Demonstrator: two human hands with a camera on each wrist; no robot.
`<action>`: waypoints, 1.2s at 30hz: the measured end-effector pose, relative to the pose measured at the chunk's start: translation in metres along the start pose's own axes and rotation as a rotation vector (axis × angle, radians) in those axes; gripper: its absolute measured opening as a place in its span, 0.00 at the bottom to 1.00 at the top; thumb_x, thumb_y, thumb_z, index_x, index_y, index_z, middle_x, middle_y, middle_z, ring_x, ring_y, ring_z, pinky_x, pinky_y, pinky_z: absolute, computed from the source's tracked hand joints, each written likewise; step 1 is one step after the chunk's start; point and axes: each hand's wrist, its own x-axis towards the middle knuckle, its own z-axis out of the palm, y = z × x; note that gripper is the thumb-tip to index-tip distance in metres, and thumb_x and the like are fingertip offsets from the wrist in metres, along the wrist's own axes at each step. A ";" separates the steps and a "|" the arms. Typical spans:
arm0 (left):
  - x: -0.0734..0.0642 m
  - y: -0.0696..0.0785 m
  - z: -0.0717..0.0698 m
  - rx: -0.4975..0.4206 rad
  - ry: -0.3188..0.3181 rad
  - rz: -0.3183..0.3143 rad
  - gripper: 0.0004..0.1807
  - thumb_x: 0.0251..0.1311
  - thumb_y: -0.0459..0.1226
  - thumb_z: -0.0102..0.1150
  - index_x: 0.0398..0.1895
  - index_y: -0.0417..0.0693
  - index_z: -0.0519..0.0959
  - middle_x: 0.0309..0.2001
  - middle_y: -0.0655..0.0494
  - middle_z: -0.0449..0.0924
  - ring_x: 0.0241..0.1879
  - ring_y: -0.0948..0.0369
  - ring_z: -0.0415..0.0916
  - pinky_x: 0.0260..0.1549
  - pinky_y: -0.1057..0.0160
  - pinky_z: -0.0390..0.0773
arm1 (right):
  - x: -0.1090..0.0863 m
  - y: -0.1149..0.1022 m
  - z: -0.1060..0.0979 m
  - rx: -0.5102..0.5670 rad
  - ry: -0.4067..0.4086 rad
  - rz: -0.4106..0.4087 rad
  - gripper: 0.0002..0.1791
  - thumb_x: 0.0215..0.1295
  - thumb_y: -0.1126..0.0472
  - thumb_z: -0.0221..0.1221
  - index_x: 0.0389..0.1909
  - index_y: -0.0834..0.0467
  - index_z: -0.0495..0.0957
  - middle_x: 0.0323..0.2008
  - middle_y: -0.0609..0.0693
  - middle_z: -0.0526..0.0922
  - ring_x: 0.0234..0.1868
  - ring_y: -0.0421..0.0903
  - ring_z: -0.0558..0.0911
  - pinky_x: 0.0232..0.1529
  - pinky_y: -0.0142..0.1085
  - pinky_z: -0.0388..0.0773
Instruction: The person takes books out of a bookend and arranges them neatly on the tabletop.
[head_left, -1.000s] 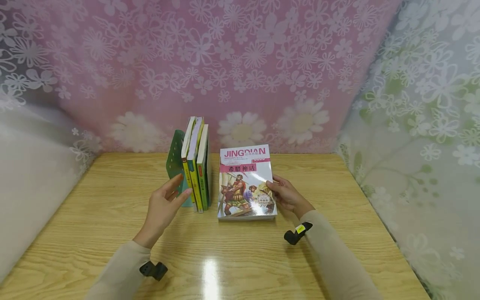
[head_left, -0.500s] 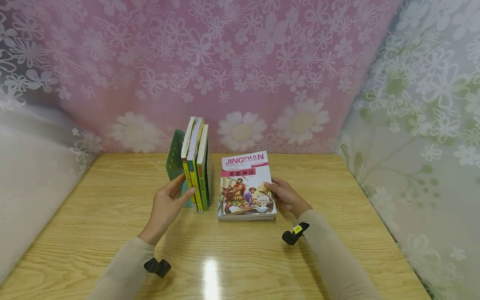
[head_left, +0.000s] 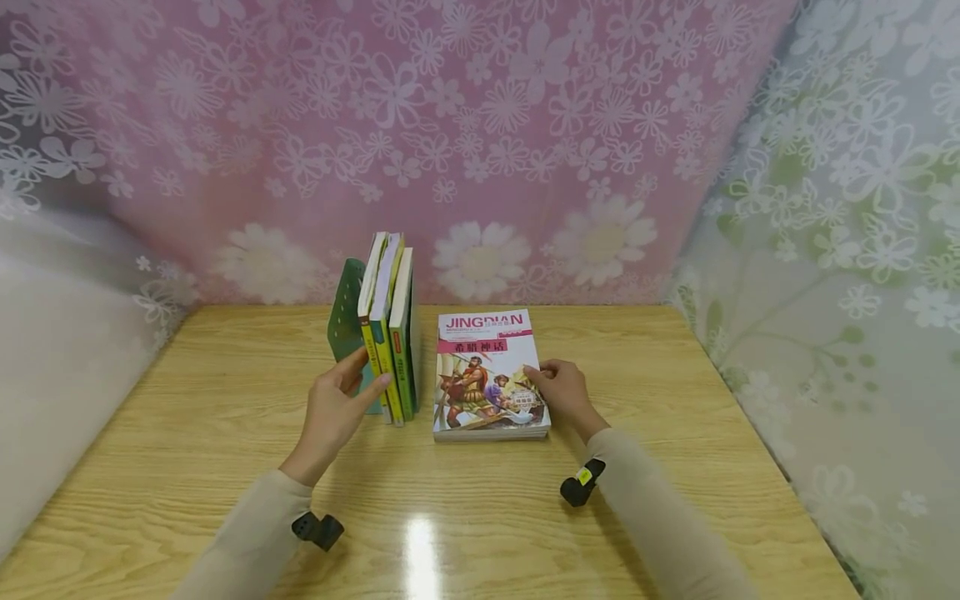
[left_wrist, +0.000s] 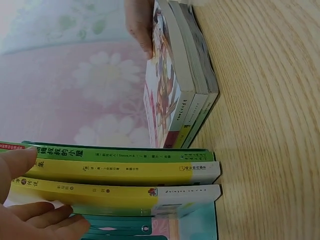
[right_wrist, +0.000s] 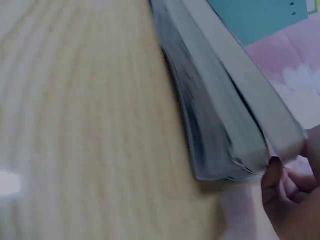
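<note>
Stack (head_left: 491, 434) of three books lies flat on the wood-grain worktop (head_left: 225, 383), and from my remote seat I take it as my landmark. Its top book (head_left: 483, 387) has JINGDIAN in pink letters and painted figures on the cover.

At the stack's right edge I see the right grip (head_left: 567, 396) clamped on the top book: the thumb lies over the cover, and a finger sits in the narrow gap between it and the second book (right_wrist: 227, 110).

Left of the stack, just beside it but apart, three books stand upright, spines toward me. The green book (left_wrist: 125, 154) is nearest the stack, then the inner yellow book (left_wrist: 130, 171), then the outer yellow book (left_wrist: 115, 197). A perforated green bookend (head_left: 347, 308) stands farther left of the stack, beyond them.

On that same side I have the left grip (head_left: 330, 417), thumb and fingers apart, the thumb in front of the spines and the fingers at the outer yellow book's far side; I can't tell how firmly they touch. Behind the stack hangs a pink floral cloth (head_left: 480, 125).
</note>
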 end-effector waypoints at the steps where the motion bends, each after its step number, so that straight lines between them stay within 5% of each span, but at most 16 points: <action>1: 0.000 0.000 0.000 0.002 0.002 0.001 0.37 0.64 0.44 0.60 0.71 0.38 0.60 0.70 0.42 0.60 0.69 0.47 0.59 0.66 0.52 0.64 | -0.002 0.000 0.002 0.001 0.021 0.001 0.22 0.65 0.48 0.60 0.43 0.64 0.82 0.30 0.52 0.81 0.29 0.43 0.75 0.29 0.33 0.73; 7: 0.004 -0.001 0.003 -0.010 0.029 0.023 0.35 0.62 0.41 0.62 0.69 0.37 0.62 0.69 0.42 0.62 0.68 0.48 0.61 0.65 0.52 0.65 | -0.012 -0.001 0.013 0.029 0.140 -0.030 0.20 0.64 0.49 0.62 0.43 0.63 0.82 0.31 0.55 0.83 0.27 0.44 0.78 0.30 0.36 0.77; 13: 0.007 -0.003 0.005 -0.043 0.058 0.053 0.35 0.61 0.39 0.64 0.69 0.38 0.64 0.68 0.44 0.64 0.68 0.51 0.62 0.65 0.53 0.65 | -0.013 -0.004 0.014 -0.073 0.201 -0.051 0.20 0.62 0.48 0.64 0.38 0.62 0.83 0.28 0.54 0.84 0.24 0.44 0.79 0.28 0.38 0.78; 24: 0.009 -0.004 0.007 -0.035 0.066 0.064 0.35 0.61 0.39 0.64 0.69 0.39 0.64 0.68 0.44 0.64 0.68 0.51 0.62 0.65 0.53 0.66 | -0.009 -0.018 -0.005 -0.169 0.085 -0.009 0.19 0.58 0.45 0.66 0.23 0.59 0.85 0.19 0.50 0.82 0.17 0.42 0.69 0.19 0.32 0.63; 36: 0.011 -0.002 0.009 -0.026 0.091 0.057 0.34 0.59 0.37 0.65 0.68 0.39 0.66 0.66 0.44 0.67 0.65 0.50 0.65 0.63 0.53 0.68 | -0.005 -0.016 -0.011 -0.183 -0.020 0.064 0.20 0.57 0.44 0.67 0.27 0.59 0.87 0.23 0.52 0.84 0.24 0.48 0.80 0.24 0.33 0.73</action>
